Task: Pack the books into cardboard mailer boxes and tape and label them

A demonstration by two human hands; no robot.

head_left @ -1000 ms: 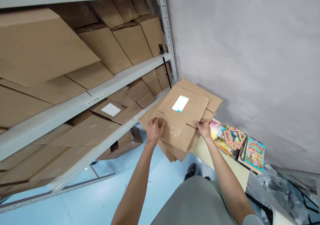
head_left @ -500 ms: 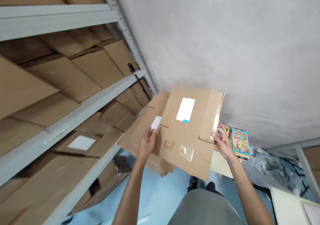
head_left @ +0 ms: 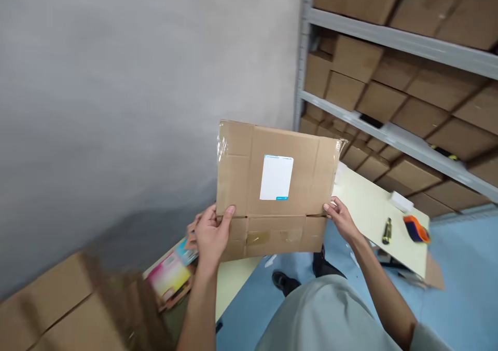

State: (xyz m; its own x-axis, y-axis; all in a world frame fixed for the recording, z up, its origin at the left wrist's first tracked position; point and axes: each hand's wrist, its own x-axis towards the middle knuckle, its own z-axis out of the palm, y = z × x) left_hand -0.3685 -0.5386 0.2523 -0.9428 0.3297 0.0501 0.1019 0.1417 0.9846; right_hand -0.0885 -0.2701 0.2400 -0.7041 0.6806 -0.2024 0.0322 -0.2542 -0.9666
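Note:
A flattened cardboard box [head_left: 237, 179] is held up in front of me, with a white label [head_left: 276, 178] near its middle and clear tape at its upper corners and lower flap. My left hand [head_left: 212, 232] grips its left edge, thumb on the front face and fingers behind. On the right edge my right hand [head_left: 340, 217] pinches the cardboard between thumb and fingers. Colourful books [head_left: 171, 275] lie on a pale table beyond my left hand, partly hidden by the arm.
Shelves of cardboard boxes [head_left: 379, 104] fill the right side beside a grey wall [head_left: 148, 91]. A pale table [head_left: 365, 198] to the right bears a utility knife [head_left: 386, 231], orange-and-purple rolls [head_left: 416, 229] and a small white box [head_left: 401, 202]. More boxes [head_left: 78, 309] stand at lower left.
My view has swung from the left shelves to the right shelves. The flattened box has turned with me and is held more level. My left hand has moved to the labelled sheet's left edge.

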